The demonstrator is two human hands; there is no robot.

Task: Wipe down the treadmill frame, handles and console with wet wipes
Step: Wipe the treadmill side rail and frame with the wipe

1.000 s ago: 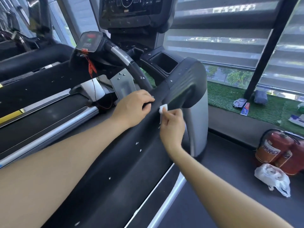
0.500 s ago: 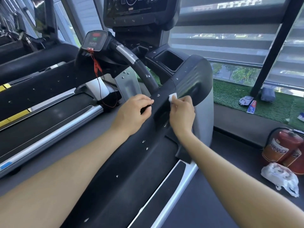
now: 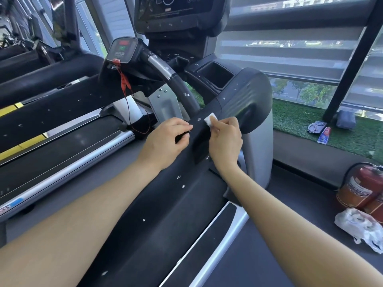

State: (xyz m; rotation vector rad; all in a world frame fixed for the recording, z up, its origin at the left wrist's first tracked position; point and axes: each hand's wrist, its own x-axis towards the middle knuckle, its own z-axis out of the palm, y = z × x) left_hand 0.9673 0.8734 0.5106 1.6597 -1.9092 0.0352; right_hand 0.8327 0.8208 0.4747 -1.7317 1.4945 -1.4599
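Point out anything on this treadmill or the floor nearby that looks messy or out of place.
Small white flecks dot the black side rail, like shreds of wipe. On the floor to the right, a crumpled white plastic bag lies against the red fire extinguishers. A tube and other small items lie loose on the green turf ledge.

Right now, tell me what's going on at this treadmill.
A person is wiping down the treadmill's black side rail. The right hand pinches a small folded white wipe and presses it against the rail near the front post. The left hand rests on the rail beside it, fingers curled over the edge. White flecks dot the rail. On the floor to the right sit red fire extinguishers and a crumpled plastic bag.
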